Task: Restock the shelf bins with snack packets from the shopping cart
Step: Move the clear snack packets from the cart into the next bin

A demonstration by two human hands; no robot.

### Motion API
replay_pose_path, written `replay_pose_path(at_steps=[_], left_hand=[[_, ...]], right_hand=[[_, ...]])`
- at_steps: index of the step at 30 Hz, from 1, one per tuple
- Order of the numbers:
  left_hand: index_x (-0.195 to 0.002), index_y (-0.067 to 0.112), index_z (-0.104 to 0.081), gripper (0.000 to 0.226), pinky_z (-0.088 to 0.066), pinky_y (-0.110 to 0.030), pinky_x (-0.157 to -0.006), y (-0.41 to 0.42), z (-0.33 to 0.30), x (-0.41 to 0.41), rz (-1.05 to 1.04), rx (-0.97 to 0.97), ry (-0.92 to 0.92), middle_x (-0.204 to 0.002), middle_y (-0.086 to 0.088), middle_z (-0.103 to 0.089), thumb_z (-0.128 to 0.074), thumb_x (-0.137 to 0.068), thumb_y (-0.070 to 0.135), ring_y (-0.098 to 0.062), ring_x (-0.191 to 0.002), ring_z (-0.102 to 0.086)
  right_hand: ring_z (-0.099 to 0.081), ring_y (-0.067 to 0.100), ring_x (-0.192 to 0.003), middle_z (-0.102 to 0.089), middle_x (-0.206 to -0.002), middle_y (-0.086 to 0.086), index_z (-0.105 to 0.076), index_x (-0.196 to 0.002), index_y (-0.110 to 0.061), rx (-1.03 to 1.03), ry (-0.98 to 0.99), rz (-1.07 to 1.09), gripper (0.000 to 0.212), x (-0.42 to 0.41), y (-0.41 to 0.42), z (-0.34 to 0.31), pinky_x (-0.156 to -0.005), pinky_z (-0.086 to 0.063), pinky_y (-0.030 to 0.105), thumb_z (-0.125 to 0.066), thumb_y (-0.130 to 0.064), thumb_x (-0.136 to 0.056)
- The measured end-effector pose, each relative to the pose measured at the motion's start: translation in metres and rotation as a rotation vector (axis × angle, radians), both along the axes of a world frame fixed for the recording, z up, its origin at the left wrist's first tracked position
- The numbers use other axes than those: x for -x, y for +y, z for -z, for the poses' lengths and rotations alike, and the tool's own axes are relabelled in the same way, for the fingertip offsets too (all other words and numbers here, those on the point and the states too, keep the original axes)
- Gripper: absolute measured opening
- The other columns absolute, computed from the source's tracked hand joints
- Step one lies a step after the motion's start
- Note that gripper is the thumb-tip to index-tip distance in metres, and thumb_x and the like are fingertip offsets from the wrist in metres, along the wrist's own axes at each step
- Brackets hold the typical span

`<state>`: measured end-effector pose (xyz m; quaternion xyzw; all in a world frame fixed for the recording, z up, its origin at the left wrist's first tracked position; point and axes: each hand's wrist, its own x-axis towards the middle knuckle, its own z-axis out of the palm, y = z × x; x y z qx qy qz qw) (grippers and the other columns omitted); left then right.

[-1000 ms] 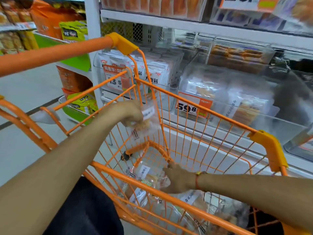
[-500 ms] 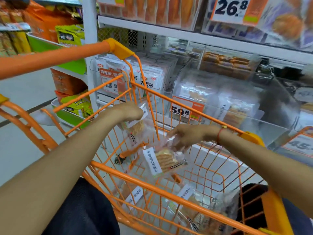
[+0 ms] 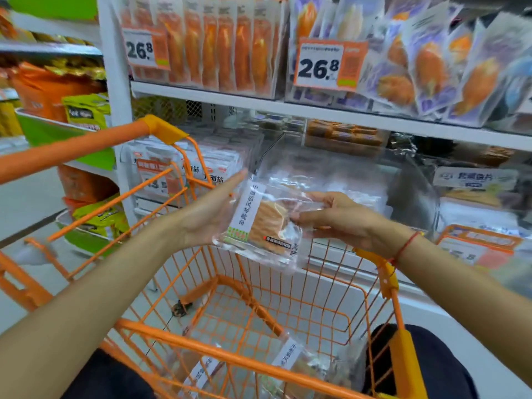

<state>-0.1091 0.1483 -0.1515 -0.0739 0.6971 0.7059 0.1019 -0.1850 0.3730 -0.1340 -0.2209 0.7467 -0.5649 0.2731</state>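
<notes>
Holding one clear snack packet (image 3: 266,223) above the shopping cart (image 3: 288,300), the hands share it: the left hand (image 3: 214,214) lies flat-fingered behind its left edge, the right hand (image 3: 335,218) pinches its right edge. The clear shelf bin (image 3: 339,174) sits just beyond, nearer the right hand. Its label runs upright. Two more packets (image 3: 290,361) lie visible in the cart.

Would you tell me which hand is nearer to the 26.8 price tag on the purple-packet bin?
Right. The right hand grips the snack packet almost straight below that price tag; the left hand, flat against the packet's other side, sits further left.
</notes>
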Motion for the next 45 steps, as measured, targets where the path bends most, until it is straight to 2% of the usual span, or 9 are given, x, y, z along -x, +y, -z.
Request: replay_pose_path(at_steps=[3,7,11,17,23,30,33,37,45], left_hand=[[-0.113,0.031,-0.069,0.037,-0.039,-0.048,-0.107,0.017,-0.002,-0.004,0.084,0.04,0.068,-0.13,-0.005,-0.061,-0.06,-0.081,0.046,-0.026,-0.12,-0.059],[-0.122,0.02,-0.063,0.044,-0.047,-0.042,-0.101,0.028,0.001,0.0,0.07,0.136,0.115,-0.113,-0.002,-0.071,-0.063,-0.081,0.036,-0.018,-0.107,-0.067],[-0.122,0.022,-0.062,0.048,-0.045,-0.043,-0.103,0.055,-0.012,0.015,0.075,0.184,0.196,-0.112,0.002,-0.072,-0.059,-0.08,0.046,-0.016,-0.109,-0.065],[-0.107,0.036,-0.058,0.013,-0.049,-0.019,-0.088,0.107,-0.046,0.081,0.211,0.306,0.296,-0.106,0.016,-0.067,-0.052,-0.095,0.034,0.003,-0.098,-0.062],[-0.136,0.017,-0.038,0.071,-0.046,-0.026,-0.089,0.124,-0.053,0.14,0.2,0.613,0.295,-0.123,0.0,-0.058,-0.075,-0.078,0.034,-0.013,-0.11,-0.057],[-0.108,0.016,-0.064,0.092,-0.049,-0.036,-0.093,0.116,-0.037,0.171,0.089,0.864,0.371,-0.112,-0.002,-0.064,-0.081,-0.037,0.072,-0.019,-0.108,-0.06],[-0.101,0.024,-0.058,0.072,-0.048,-0.032,-0.079,0.118,-0.033,0.169,0.06,0.939,0.416,-0.101,0.0,-0.063,-0.083,-0.046,0.063,-0.018,-0.097,-0.061],[-0.121,0.036,-0.048,0.079,-0.046,-0.039,-0.093,0.119,-0.035,0.164,0.167,1.147,0.472,-0.125,0.002,-0.058,-0.079,-0.055,0.065,-0.02,-0.114,-0.055],[-0.138,0.02,-0.046,0.059,-0.04,-0.035,-0.097,0.125,-0.04,0.148,0.497,1.542,0.431,-0.139,-0.002,-0.05,-0.051,-0.09,0.054,-0.022,-0.125,-0.047]], right_hand=[[-0.07,0.021,-0.09,-0.071,-0.106,0.01,-0.06,-0.125,-0.007,0.036,0.095,0.106,0.049,-0.007,-0.002,0.003,-0.072,-0.059,0.024,-0.073,-0.001,-0.078],[-0.055,0.006,-0.083,-0.055,-0.11,-0.002,-0.057,-0.123,-0.025,-0.129,0.468,0.264,0.056,-0.007,0.01,0.005,-0.064,-0.047,0.011,-0.081,-0.025,-0.072],[-0.06,0.017,-0.107,-0.057,-0.125,0.001,-0.044,-0.134,-0.024,-0.146,0.139,0.228,0.094,0.009,0.038,-0.004,-0.091,-0.052,0.036,-0.084,-0.054,-0.054],[-0.069,0.004,-0.066,-0.07,-0.089,0.007,-0.063,-0.099,-0.011,0.047,0.246,0.312,0.011,0.041,0.089,-0.037,-0.053,-0.052,0.015,-0.064,-0.01,-0.088],[-0.07,0.015,-0.079,-0.071,-0.094,0.008,-0.064,-0.097,-0.014,-0.035,0.426,0.45,0.015,0.084,0.118,-0.025,-0.061,-0.057,0.02,-0.071,-0.012,-0.083],[-0.071,0.031,-0.086,-0.072,-0.093,0.019,-0.061,-0.105,0.002,-0.111,0.42,0.463,0.029,0.104,0.113,-0.001,-0.082,-0.056,0.05,-0.073,-0.008,-0.081],[-0.071,0.024,-0.083,-0.073,-0.089,0.013,-0.067,-0.095,-0.001,-0.218,0.542,0.487,0.026,0.108,0.112,0.003,-0.081,-0.057,0.045,-0.078,-0.016,-0.077],[-0.07,0.021,-0.074,-0.073,-0.078,0.011,-0.073,-0.082,-0.003,-0.472,0.636,0.446,0.027,0.103,0.114,0.001,-0.074,-0.058,0.039,-0.082,-0.026,-0.072],[-0.055,0.014,-0.077,-0.064,-0.091,0.0,-0.065,-0.092,-0.02,-0.784,0.652,0.21,0.018,0.091,0.115,-0.005,-0.061,-0.04,0.019,-0.074,-0.031,-0.08]])
